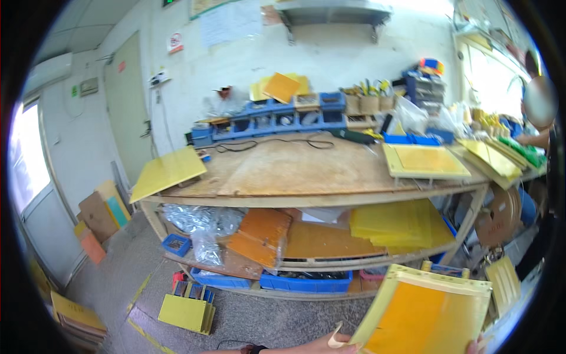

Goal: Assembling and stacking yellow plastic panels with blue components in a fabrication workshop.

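Yellow-rimmed and orange-faced, the panel [407, 318] sits tilted between my hands, in front of the workbench [277, 171] and toward its right end. My left hand [330, 344] is closed on the lower left corner, a pale curled strip [336, 338] at the fingers; my right hand [475, 346] shows only fingertips, pinching the lower right edge. Best, I judge, to grip both rims evenly and keep fingers off the orange face.
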`<state>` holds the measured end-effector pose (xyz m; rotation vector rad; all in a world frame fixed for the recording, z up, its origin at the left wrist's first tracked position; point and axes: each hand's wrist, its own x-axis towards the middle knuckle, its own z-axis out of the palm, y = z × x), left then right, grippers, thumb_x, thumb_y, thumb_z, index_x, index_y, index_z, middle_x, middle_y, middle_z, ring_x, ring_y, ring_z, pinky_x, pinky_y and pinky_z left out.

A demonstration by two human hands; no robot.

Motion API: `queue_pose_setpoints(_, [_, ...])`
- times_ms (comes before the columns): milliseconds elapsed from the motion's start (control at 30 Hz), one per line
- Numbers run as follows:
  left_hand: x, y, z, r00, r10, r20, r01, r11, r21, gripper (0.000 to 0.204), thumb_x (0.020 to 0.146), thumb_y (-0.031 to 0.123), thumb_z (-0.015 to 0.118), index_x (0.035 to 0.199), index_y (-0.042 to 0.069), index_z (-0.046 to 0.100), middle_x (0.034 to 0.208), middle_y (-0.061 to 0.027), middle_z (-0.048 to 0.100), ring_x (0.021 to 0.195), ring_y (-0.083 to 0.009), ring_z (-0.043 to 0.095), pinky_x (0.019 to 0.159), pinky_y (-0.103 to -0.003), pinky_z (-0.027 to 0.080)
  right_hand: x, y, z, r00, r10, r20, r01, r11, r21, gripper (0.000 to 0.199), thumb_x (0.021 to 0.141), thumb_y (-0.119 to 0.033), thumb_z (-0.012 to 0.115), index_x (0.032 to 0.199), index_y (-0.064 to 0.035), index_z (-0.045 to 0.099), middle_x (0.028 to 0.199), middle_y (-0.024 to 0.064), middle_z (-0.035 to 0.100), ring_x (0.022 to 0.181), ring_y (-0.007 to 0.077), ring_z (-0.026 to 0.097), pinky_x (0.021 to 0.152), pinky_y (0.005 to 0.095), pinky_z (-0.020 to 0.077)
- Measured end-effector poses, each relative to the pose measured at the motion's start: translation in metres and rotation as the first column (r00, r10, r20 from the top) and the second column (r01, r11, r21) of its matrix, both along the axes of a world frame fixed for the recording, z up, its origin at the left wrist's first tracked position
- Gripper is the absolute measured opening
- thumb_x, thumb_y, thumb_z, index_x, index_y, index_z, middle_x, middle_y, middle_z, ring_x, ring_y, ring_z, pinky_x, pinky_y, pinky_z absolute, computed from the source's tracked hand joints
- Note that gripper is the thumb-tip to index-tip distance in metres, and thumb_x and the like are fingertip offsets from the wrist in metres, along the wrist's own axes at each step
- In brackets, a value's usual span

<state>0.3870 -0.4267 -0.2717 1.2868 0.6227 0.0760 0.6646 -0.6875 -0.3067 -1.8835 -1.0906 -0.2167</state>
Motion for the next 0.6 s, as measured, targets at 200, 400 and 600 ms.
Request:
queue_pose_setpoints(200, [-0.044, 0.041, 0.044, 0.890, 0.294, 0.348, -0.372, 0.910, 0.183, 0.063, 0.093, 0.023, 0.068, 0.146, 0.006, 0.039, 0.124, -0.0043, 0.058, 0.111, -0.0119, 0.057, 0.092, -0.029, 0.048, -0.010, 0.144, 0.081, 0.592, 0.588, -0.551, -0.227, 0.778, 0.586, 0.040, 0.097, -0.019, 0.058, 0.128, 0.0056, 0.053, 0.111, 0.0109, 0.065, 0.095, 0.0182, 0.064, 0.084, 0.0316, 0.0518])
queue_pose_setpoints(400, [-0.044, 0.112, 0.112, 0.389, 0.583, 0.713, -0.705, 0.687, -0.176, 0.038, 0.092, 0.017, 0.058, 0.126, 0.001, 0.056, 0.104, -0.0119, 0.065, 0.098, -0.0266, 0.064, 0.086, -0.040, 0.052, -0.037, 0.304, 0.182, 0.122, 0.809, -0.575, -0.294, 0.582, 0.758, 0.034, 0.102, -0.029, 0.051, 0.116, 0.0008, 0.063, 0.092, 0.0022, 0.068, 0.070, 0.0080, 0.059, 0.063, 0.0243, 0.0483])
queue_pose_setpoints(600, [-0.024, 0.233, 0.148, 0.558, 0.581, 0.593, -0.693, 0.719, -0.053, 0.016, 0.090, 0.027, 0.061, 0.100, 0.014, 0.064, 0.080, 0.0029, 0.060, 0.069, -0.0101, 0.053, 0.064, -0.026, 0.042, 0.013, 0.318, 0.185, 0.485, 0.697, -0.529, -0.327, 0.705, 0.629, 0.032, 0.104, -0.031, 0.046, 0.095, -0.0065, 0.064, 0.064, -0.0023, 0.054, 0.043, 0.0022, 0.037, 0.037, 0.0201, 0.0265])
